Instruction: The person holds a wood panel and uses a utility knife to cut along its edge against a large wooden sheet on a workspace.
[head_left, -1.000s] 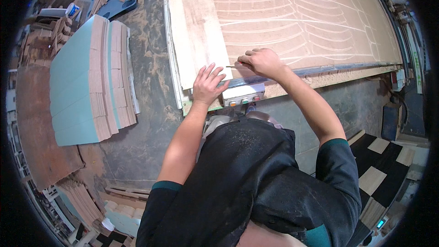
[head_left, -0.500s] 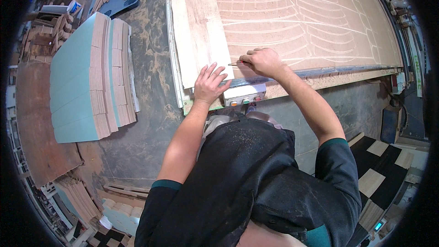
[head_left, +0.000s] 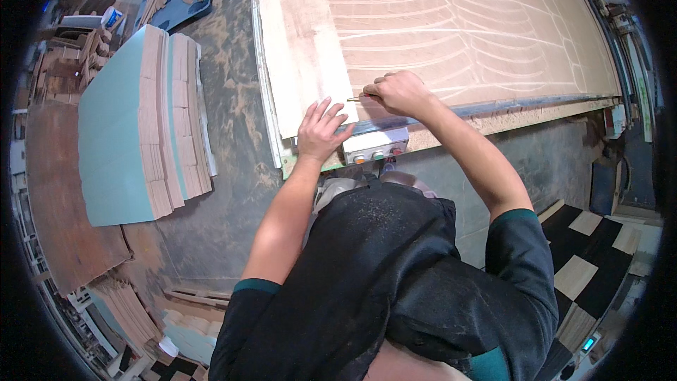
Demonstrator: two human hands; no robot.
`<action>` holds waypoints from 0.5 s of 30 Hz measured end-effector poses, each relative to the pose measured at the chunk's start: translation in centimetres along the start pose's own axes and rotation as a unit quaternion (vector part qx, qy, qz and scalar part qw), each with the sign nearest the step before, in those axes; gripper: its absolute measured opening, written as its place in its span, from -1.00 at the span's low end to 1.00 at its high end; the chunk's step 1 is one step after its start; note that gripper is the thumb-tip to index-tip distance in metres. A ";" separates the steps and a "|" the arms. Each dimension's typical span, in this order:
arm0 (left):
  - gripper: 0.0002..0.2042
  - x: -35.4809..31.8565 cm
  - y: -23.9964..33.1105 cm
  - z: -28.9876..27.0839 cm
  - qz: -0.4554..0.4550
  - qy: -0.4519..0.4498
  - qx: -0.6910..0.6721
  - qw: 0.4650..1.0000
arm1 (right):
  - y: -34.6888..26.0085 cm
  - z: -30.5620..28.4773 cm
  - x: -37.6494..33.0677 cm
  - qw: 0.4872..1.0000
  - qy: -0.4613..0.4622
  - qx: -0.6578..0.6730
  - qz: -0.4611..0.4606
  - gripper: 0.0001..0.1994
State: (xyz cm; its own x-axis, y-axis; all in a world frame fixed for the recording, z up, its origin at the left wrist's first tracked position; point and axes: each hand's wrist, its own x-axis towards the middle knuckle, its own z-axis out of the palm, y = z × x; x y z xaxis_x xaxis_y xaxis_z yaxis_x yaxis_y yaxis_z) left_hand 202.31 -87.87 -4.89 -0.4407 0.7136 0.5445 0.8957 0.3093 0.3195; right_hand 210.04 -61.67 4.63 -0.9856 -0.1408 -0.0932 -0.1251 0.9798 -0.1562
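Note:
My left hand (head_left: 324, 132) lies with fingers spread on the lower right corner of a pale wooden board (head_left: 300, 42), holding nothing. That board rests flat at the left end of a large work table. In a closed grip, my right hand (head_left: 403, 93) has a thin pointed tool (head_left: 355, 99); whether it is a pencil or a screwdriver I cannot make out. Its tip points left and reaches the board's right edge, near my left fingertips. Beneath my right hand is a brown sheet (head_left: 423, 46) covered in curved, light grooves.
A grey control box (head_left: 374, 147) with coloured buttons hangs at the table's near edge. Stacked, green-topped curved boards (head_left: 116, 127) stand on the floor at left. Curved wooden pieces lie on a blue panel (head_left: 185, 0) farther off. A black-and-wood checkered surface (head_left: 596, 261) is at lower right.
The tool's tip has shifted slightly left to the board's edge, my right hand moving with it. My left hand stays on the board. The whole view has shifted a little.

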 end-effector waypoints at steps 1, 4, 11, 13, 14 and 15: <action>-0.79 0.0 0.0 0.0 -0.001 0.002 -0.002 1.000 | 0.0 -0.1 0.1 1.000 -0.004 0.001 0.001 -0.75; -0.80 0.1 0.2 -0.2 0.000 0.000 -0.003 1.000 | 0.6 0.5 0.0 1.000 -0.002 -0.004 -0.006 -0.75; -0.79 0.2 0.3 -0.3 -0.005 -0.006 -0.001 1.000 | 1.1 0.6 0.1 1.000 -0.014 0.007 -0.002 -0.75; -0.79 0.1 0.3 -0.3 -0.008 -0.003 -0.001 1.000 | 1.3 0.4 0.2 1.000 -0.028 0.004 0.005 -0.74; -0.79 0.1 0.3 -0.2 -0.008 -0.001 -0.002 1.000 | 1.4 0.3 0.2 0.999 -0.031 0.011 0.006 -0.74; -0.79 0.1 0.2 -0.1 -0.008 -0.003 -0.001 1.000 | 1.5 0.3 0.2 0.999 -0.034 0.019 0.007 -0.73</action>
State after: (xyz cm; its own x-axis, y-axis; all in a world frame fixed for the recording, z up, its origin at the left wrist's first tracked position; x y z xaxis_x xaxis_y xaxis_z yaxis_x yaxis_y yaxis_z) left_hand 202.47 -87.81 -4.65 -0.4549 0.7118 0.5352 0.8883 0.3202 0.3291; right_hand 209.74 -60.31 4.11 -0.9773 -0.1374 -0.1612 -0.1057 0.9759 -0.1908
